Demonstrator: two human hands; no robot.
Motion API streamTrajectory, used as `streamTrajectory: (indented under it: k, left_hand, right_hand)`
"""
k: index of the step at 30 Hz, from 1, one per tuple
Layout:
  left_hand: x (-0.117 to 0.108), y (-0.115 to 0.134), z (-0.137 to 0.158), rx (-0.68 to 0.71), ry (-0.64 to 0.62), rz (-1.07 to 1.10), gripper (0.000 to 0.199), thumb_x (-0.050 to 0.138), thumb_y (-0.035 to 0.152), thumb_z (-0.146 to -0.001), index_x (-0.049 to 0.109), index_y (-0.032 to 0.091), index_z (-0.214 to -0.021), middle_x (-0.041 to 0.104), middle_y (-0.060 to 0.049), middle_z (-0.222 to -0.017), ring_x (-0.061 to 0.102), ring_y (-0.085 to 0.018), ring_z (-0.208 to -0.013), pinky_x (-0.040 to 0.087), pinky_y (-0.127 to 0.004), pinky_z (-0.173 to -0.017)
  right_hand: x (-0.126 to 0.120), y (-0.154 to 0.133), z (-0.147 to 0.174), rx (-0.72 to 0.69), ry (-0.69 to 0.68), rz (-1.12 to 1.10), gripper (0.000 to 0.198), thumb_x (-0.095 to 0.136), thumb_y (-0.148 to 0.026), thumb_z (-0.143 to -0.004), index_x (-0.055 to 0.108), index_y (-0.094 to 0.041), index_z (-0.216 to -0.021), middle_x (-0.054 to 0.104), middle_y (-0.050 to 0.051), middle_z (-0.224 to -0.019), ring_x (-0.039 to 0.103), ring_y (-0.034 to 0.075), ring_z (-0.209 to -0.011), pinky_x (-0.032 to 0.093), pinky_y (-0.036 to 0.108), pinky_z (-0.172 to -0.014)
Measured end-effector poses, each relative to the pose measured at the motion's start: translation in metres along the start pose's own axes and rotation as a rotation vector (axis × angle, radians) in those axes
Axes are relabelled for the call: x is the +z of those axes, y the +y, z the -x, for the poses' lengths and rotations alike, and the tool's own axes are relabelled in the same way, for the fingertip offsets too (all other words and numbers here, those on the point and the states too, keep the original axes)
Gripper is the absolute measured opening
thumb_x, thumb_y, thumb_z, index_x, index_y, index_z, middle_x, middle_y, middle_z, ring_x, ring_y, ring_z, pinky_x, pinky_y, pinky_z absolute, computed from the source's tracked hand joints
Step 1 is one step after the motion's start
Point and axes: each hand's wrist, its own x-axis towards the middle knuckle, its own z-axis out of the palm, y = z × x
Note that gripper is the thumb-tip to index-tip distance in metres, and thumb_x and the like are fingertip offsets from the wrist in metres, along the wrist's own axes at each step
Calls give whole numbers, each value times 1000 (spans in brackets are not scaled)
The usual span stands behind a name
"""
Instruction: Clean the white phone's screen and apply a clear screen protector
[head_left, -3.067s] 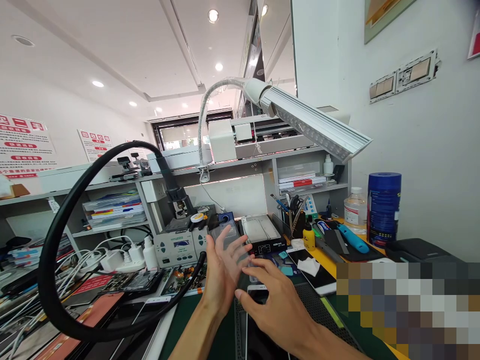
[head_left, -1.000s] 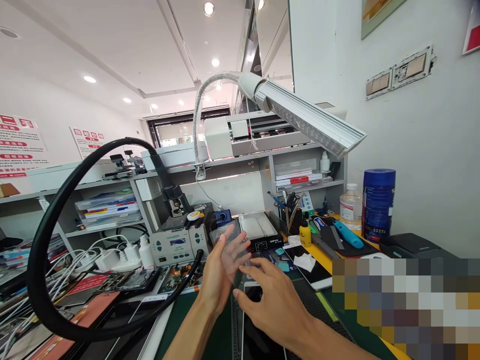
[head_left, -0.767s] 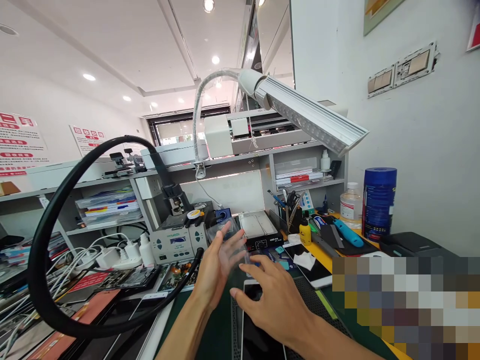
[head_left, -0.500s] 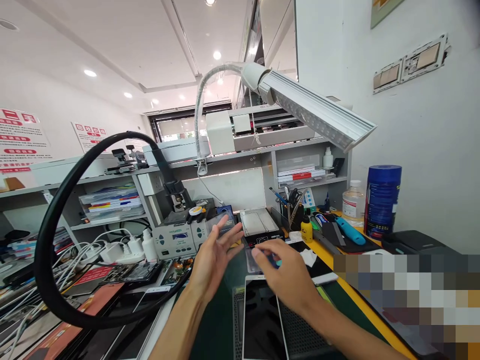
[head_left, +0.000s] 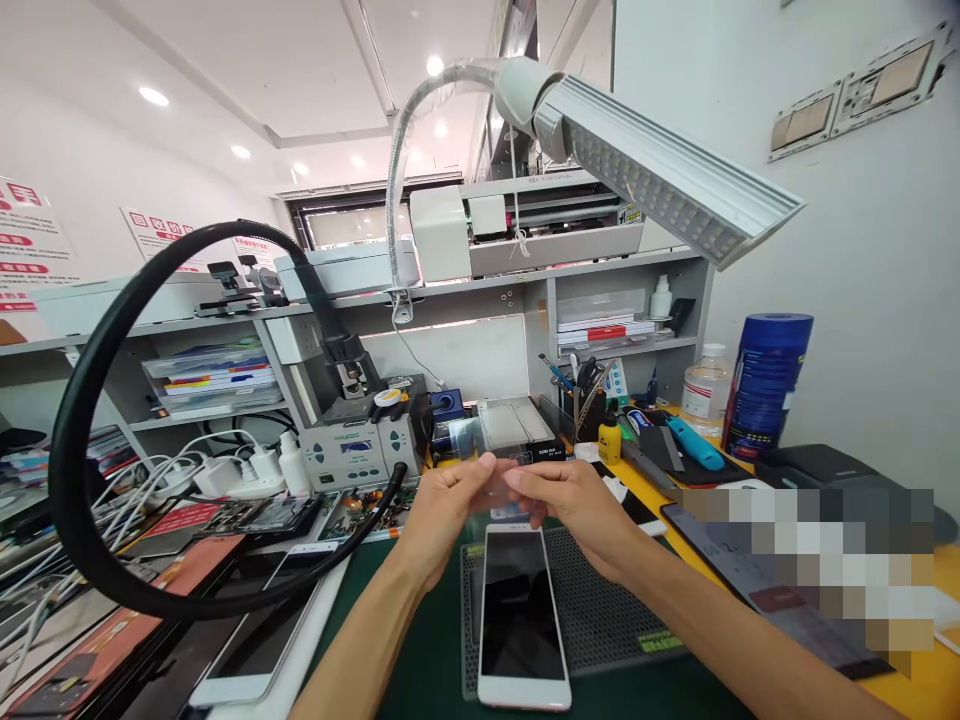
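My left hand [head_left: 450, 505] and my right hand [head_left: 574, 500] meet above the top end of a white phone [head_left: 523, 690]. Between them is a thin see-through sheet [head_left: 493, 492], which looks like clear film. Thumb and fingers of each hand are pinched at its edges; its full outline is hard to make out. Below the hands, the phone lies face up with a dark screen, on a dark grey perforated pad [head_left: 611, 600]. A second phone with a dark screen [head_left: 646, 518] lies partly hidden behind my right forearm.
A black hose [head_left: 67, 440] loops over the left side, near a grey control station [head_left: 352, 455] and stacked phones [head_left: 259, 640]. A lamp [head_left: 660, 160] hangs overhead. A yellow bottle [head_left: 609, 440], blue canister [head_left: 769, 385] and large phone [head_left: 757, 580] stand or lie right.
My hands have come together and down from being apart with fingers spread, and now pinch the clear film. The view has tilted down, showing more of the white phone.
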Motion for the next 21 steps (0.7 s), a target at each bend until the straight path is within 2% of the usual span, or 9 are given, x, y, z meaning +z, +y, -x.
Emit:
streamTrajectory:
  k: [2,4,7,10,14,17,21]
  left_hand:
    - [0,-1,1,-2,35,-116,45,73,54,-80,80,11,-87,77,-12,-85,71,-26,-82,56,-35,-79]
    - [-1,-3,2,-60,32,-174,47,75,57,-76,80,11,-83,77,-12,-80,72,-26,-75,58,-36,-75]
    - [-3,-7,1,-174,-56,-202,49,78,58,-72,79,9,-80,77,-14,-79,73,-25,-70,59,-35,-70]
    - [-2,-11,0,-223,-130,-230,46,79,55,-72,76,9,-72,75,-12,-71,69,-19,-60,57,-28,-59]
    - [4,-19,2,-256,-184,-244,40,83,49,-67,69,12,-67,70,-7,-64,64,-16,-53,49,-22,-44]
    - [8,-23,4,-247,-178,-266,39,83,48,-66,63,14,-67,68,-5,-61,62,-15,-52,46,-20,-42]
    - [8,-21,5,-191,-183,-247,37,80,48,-72,64,14,-68,68,-5,-65,61,-13,-54,48,-21,-47]
  right_hand:
    - [-3,1,-2,-5,47,11,33,73,-47,-79,78,-14,-75,66,6,-75,51,15,-67,43,28,-56]
    - [-6,1,-3,-3,102,22,31,74,-46,-78,79,-15,-76,67,5,-73,49,14,-63,41,28,-55]
    - [-7,2,-4,10,165,14,30,77,-46,-74,79,-16,-75,67,5,-72,49,13,-61,39,28,-55]
    - [-8,5,-7,10,202,-63,32,79,-47,-71,78,-15,-71,69,6,-76,51,15,-67,39,27,-55]
    - [-10,4,-11,10,322,-200,32,83,-45,-66,79,-14,-76,71,8,-83,52,15,-71,39,25,-54]
    - [-12,0,-13,19,392,-284,34,84,-43,-64,79,-14,-82,71,7,-86,52,14,-71,38,23,-53]
    - [-14,-5,-12,27,350,-329,35,84,-42,-67,79,-16,-89,71,6,-89,53,14,-72,38,22,-52]
